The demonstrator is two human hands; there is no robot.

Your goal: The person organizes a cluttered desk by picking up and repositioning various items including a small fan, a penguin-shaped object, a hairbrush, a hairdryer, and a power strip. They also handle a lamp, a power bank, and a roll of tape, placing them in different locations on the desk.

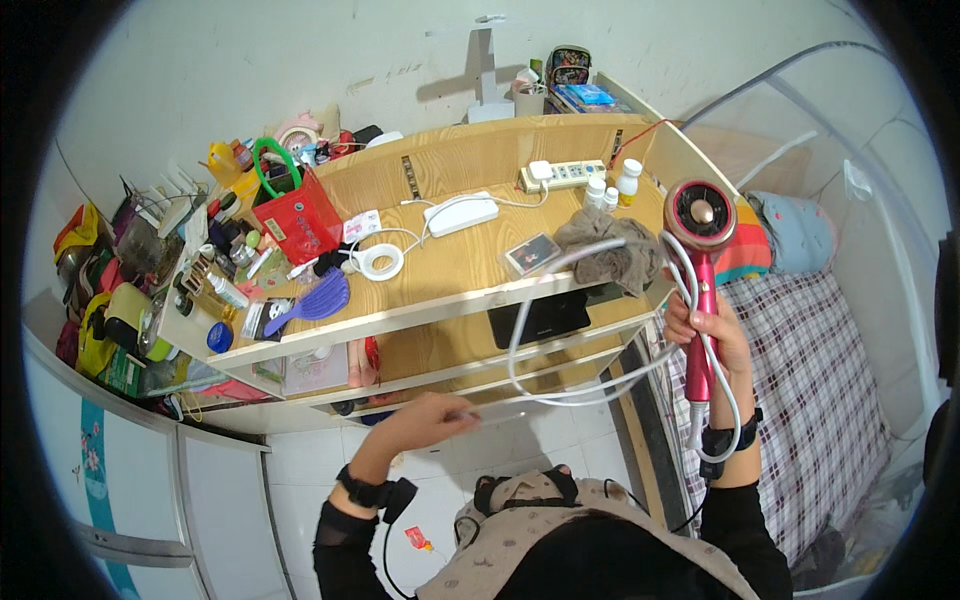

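Note:
My right hand [709, 334] is closed around the handle of a pink-red hair dryer [697, 285], held upright at the right end of the desk with its round gold-rimmed head up. The white power cord [517, 330] loops from the dryer to the left and back. My left hand [435, 421] is low in front of the desk, its fingers pinched on a blurred part of the cord near its end; a plug is too blurred to make out. A grey-brown cloth [611, 251] lies on the desk edge, left of the dryer head.
The wooden desk [420, 300] holds a power strip [562, 176], a white adapter [461, 214], white bottles [628, 178], a purple hairbrush [315, 304], a red bag [300, 217] and clustered cosmetics. A bed with a checked sheet [802, 375] stands at right; a cabinet door [225, 502] is at left.

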